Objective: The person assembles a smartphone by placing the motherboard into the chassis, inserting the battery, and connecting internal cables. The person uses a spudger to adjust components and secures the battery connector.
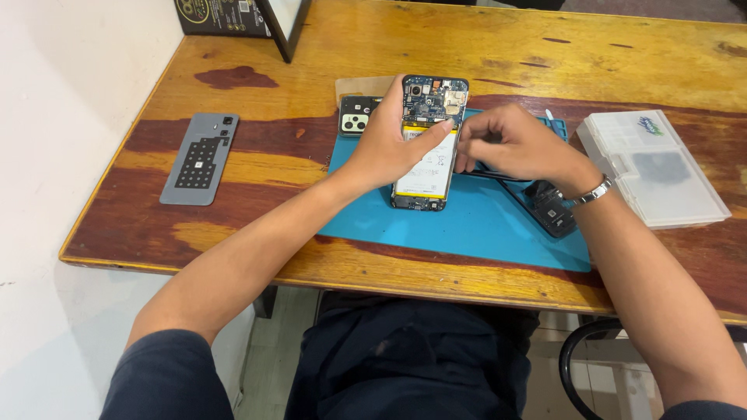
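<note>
An opened phone (pixel 427 140) (back off, battery and board bared) is held at its left edge by the left hand (pixel 389 144), the grip closed on it, over a blue mat (pixel 475 222). The right hand (pixel 513 144) is pinched on a thin dark tool (pixel 498 176) by the battery — best kept shallow and worked gently. The wooden tabletop (pixel 257 171) carries a grey back cover (pixel 200 159) and a clear box (pixel 657 165); a white wall stands left.

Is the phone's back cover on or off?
Off. The phone lies on the blue mat with its circuit board and white battery showing, held by the left hand; the right hand works beside it.
</note>
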